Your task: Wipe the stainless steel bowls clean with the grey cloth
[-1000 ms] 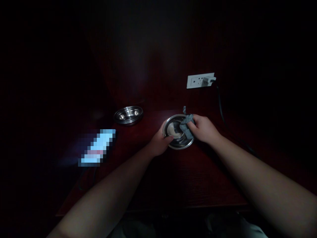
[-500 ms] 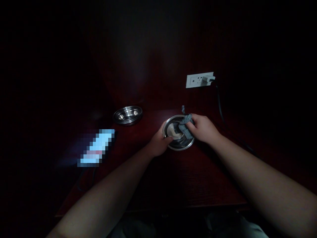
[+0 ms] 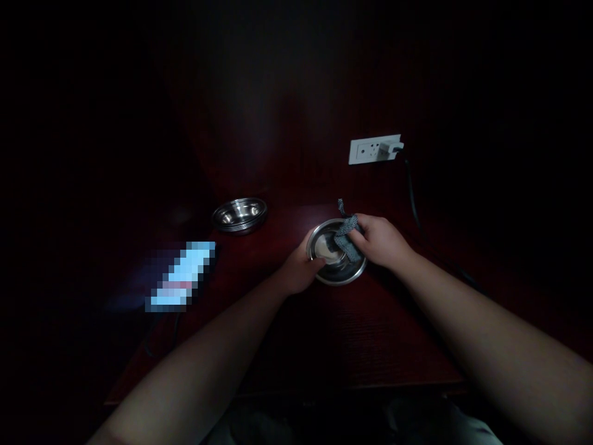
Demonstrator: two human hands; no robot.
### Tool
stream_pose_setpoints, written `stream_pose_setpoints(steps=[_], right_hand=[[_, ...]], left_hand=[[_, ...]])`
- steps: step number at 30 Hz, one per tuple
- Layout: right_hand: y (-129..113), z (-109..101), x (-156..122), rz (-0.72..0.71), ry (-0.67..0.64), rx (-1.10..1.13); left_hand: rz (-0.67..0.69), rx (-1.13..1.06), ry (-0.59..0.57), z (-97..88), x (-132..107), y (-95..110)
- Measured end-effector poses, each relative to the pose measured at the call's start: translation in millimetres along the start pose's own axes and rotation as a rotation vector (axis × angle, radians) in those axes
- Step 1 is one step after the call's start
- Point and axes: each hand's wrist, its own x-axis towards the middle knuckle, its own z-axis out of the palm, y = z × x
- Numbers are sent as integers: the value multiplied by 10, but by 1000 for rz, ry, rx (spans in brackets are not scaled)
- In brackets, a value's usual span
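My left hand (image 3: 300, 271) grips the left side of a shiny metal bowl (image 3: 334, 273), its thumb over the rim and the other fingers hidden behind. The bowl is tilted so that its inside faces me. My right hand (image 3: 377, 240) is closed on a grey patterned cloth (image 3: 348, 246) at the bowl's upper right. The cloth lies against the inner wall and rim, and a loose end of it sticks up above the bowl.
Nested metal bowls (image 3: 239, 215) stand at the back left of the dark red table (image 3: 352, 352). A lit, pixelated screen (image 3: 183, 278) is at the left. A white wall socket (image 3: 374, 149) holds a plug, from which a dark cable (image 3: 411, 194) runs down on the right.
The bowl and my left hand have shifted slightly right and down. My right hand has hardly moved and still holds the cloth at the bowl's rim.
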Motion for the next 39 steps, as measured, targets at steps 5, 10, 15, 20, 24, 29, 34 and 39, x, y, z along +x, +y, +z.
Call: stream_pose_setpoints(steps=[5, 10, 15, 20, 24, 29, 34, 39], right_hand=[[19, 5, 17, -31, 5, 2], [49, 41, 19, 2, 78, 110], [67, 102, 22, 89, 185, 250], [76, 126, 30, 51, 280, 229], [72, 134, 28, 70, 293, 251], [36, 135, 10, 53, 317, 277], [-10, 99, -5, 48, 263, 225], [-38, 67, -6, 63, 210, 157]], left_hand=[[14, 18, 16, 19, -20, -31], [52, 69, 64, 42, -26, -4], [107, 80, 141, 62, -5, 13], [91, 23, 156, 58, 17, -23], [83, 19, 161, 34, 26, -75], [102, 50, 141, 22, 21, -85], [92, 83, 151, 41, 9, -25], [95, 88, 159, 52, 3, -13]])
